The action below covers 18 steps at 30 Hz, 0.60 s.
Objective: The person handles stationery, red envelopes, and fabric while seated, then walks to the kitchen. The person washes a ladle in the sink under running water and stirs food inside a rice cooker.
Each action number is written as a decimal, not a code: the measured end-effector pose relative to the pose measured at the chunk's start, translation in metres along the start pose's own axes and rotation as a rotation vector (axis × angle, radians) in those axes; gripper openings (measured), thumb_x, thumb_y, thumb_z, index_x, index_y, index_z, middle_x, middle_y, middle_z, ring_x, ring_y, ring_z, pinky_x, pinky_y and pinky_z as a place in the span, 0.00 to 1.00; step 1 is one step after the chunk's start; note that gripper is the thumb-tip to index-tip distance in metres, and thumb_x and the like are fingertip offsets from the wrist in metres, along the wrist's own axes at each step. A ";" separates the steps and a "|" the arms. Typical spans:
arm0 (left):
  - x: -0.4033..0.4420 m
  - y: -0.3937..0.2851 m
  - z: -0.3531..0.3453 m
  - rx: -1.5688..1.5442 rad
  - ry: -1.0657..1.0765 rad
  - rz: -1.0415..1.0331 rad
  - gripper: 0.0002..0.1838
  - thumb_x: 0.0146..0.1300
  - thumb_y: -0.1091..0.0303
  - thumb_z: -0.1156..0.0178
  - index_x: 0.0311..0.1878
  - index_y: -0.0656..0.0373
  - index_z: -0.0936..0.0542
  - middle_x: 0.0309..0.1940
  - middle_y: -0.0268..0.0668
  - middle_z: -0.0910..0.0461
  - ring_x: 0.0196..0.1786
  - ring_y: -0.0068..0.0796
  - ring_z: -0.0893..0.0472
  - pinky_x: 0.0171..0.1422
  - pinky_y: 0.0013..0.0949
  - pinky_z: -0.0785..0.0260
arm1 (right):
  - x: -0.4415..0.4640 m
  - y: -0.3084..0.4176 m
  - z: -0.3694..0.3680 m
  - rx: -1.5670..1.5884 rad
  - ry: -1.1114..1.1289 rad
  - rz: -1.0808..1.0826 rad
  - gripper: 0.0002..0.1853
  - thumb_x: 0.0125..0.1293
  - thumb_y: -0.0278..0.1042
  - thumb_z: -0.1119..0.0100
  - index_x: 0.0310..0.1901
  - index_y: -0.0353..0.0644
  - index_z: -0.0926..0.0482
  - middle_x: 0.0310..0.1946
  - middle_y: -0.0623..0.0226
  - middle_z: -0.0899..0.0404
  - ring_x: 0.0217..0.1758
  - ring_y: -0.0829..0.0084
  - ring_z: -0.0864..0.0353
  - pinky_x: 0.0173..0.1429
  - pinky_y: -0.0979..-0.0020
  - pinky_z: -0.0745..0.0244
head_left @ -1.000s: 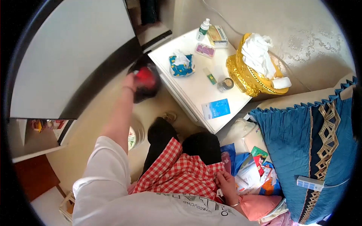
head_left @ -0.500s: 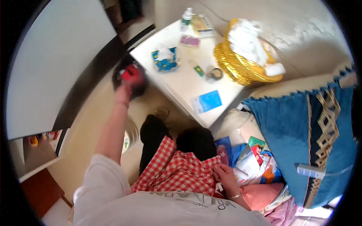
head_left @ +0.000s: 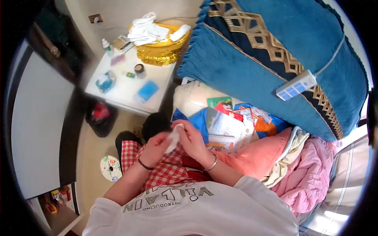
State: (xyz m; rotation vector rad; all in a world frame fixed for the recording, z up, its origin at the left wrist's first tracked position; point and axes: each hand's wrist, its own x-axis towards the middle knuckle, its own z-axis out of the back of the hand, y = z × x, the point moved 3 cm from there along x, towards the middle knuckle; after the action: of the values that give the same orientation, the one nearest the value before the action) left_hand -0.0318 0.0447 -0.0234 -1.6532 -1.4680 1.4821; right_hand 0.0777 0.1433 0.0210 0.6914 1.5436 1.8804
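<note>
Both left hand (head_left: 156,148) and right hand (head_left: 192,142) are now clamped on a white piece (head_left: 173,142) above the near checked cloth (head_left: 162,173), the left having been freed for two-handed handling from the red item (head_left: 100,111) at the far-left black bag (head_left: 103,128).

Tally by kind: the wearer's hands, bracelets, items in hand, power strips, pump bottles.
Hands: 2 (left hand, right hand)
Bracelets: 2 (dark bracelet, silver bracelet)
Items in hand: 1 (white item)
Power strips: 1 (white power strip)
Pump bottles: 1 (pump bottle)
Total: 7
</note>
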 end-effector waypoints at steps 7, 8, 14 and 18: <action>-0.008 0.016 -0.004 0.134 -0.126 -0.088 0.10 0.65 0.69 0.48 0.45 0.63 0.23 0.33 0.28 0.22 0.36 0.13 0.27 0.40 0.20 0.34 | -0.033 -0.074 0.042 0.033 0.054 -0.309 0.10 0.64 0.33 0.46 0.42 0.35 0.25 0.24 0.65 0.24 0.26 0.75 0.25 0.32 0.76 0.30; -0.009 0.018 -0.008 0.138 -0.125 -0.087 0.10 0.65 0.69 0.48 0.45 0.63 0.23 0.33 0.28 0.22 0.36 0.13 0.27 0.40 0.20 0.34 | -0.031 -0.087 0.050 -0.008 0.039 -0.345 0.12 0.62 0.35 0.43 0.42 0.35 0.23 0.25 0.58 0.22 0.28 0.66 0.21 0.35 0.71 0.28; -0.017 0.027 -0.019 0.416 -0.063 -0.028 0.10 0.65 0.69 0.47 0.43 0.64 0.23 0.31 0.28 0.22 0.34 0.14 0.26 0.38 0.20 0.34 | 0.030 -0.125 0.113 -0.803 -0.159 0.038 0.15 0.56 0.32 0.42 0.45 0.35 0.26 0.42 0.47 0.24 0.44 0.50 0.25 0.48 0.61 0.29; -0.015 0.028 -0.021 0.290 -0.021 0.020 0.10 0.65 0.68 0.47 0.43 0.64 0.23 0.32 0.28 0.22 0.34 0.14 0.26 0.39 0.21 0.33 | 0.068 -0.145 0.143 -1.040 -0.256 0.065 0.20 0.56 0.37 0.42 0.50 0.42 0.28 0.51 0.56 0.28 0.54 0.56 0.30 0.58 0.56 0.36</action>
State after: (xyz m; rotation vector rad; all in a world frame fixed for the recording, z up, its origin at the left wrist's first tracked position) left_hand 0.0007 0.0288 -0.0354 -1.4835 -1.1834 1.6404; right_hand 0.1524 0.3094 -0.0936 0.4458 0.2594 2.1760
